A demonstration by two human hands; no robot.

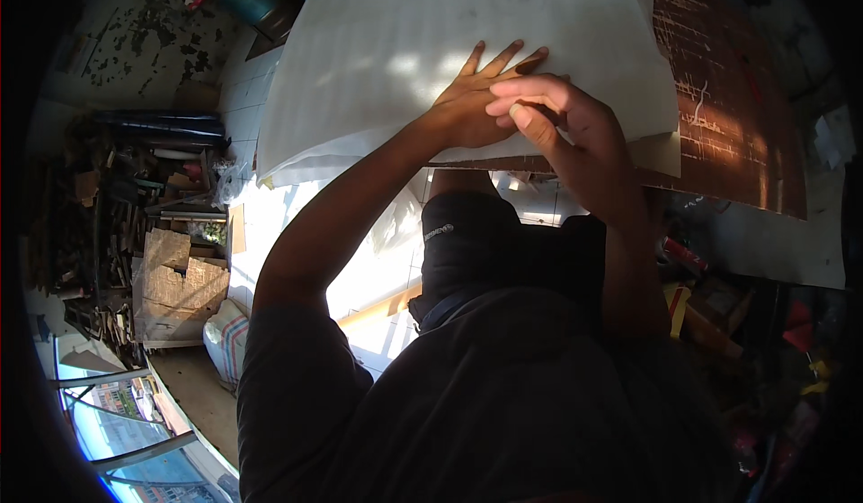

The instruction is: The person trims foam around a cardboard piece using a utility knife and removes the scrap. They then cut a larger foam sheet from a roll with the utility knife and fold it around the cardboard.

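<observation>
while i watch from the head camera, i note the left hand (476, 98) lying flat and open, fingers spread, palm down on a large white sheet (404, 62). the right hand (562, 125) sits just right of it and partly over it, fingers curled; it seems to pinch something small and dark at the fingertips, but i cannot tell what, nor whether the grip is fully closed. the white sheet covers the far centre of the scene, its near edge running just below the left wrist. it rests on a brown worn board (728, 98) that shows bare to the right. a stack of scrap wood (171, 269) stands at the left, well apart from both hands, with a striped sack (225, 337) near it on the tiled floor (378, 260). my own dark shirt (467, 395) fills the near centre.
</observation>
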